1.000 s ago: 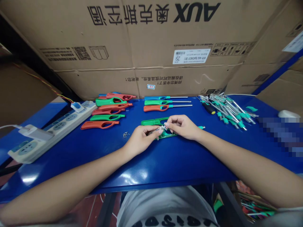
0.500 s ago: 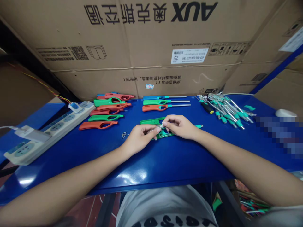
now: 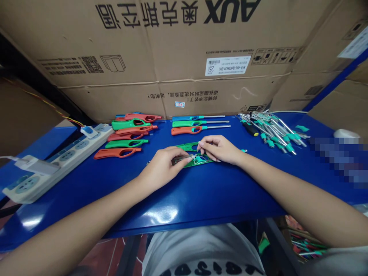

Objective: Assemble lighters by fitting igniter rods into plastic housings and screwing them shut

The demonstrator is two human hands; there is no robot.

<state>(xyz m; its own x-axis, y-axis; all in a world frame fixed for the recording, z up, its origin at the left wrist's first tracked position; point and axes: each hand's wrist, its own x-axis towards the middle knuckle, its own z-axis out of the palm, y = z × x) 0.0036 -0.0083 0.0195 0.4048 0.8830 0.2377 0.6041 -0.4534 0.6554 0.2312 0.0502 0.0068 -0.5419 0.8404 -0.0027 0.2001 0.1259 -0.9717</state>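
My left hand (image 3: 163, 166) is closed on a slim, clear lighter fuel tank (image 3: 181, 158), held low over the near half of an open green lighter casing (image 3: 198, 162). The casing's other half (image 3: 185, 147) lies just behind. Inside the near half a pale thin wire or tube and teal parts show beside the tank's tip. My right hand (image 3: 221, 149) is over the casing's right end, thumb and fingers pinched together; what they grip is hidden. A teal-collared rod end (image 3: 244, 150) sticks out to the right of that hand.
Red, green and blue lighter handles (image 3: 128, 135) lie at left, beside a white power strip (image 3: 66, 155). Three lighters with metal rods (image 3: 188, 123) lie at the back. Right of them are a pile of metal rods (image 3: 276, 130) and a black screwdriver (image 3: 250, 129). A cardboard wall (image 3: 129, 96) stands behind.
My left hand has lowered the fuel tank toward the near casing half. My right fingers have parted from the tank's tip and shifted slightly up. The view has tilted a little.
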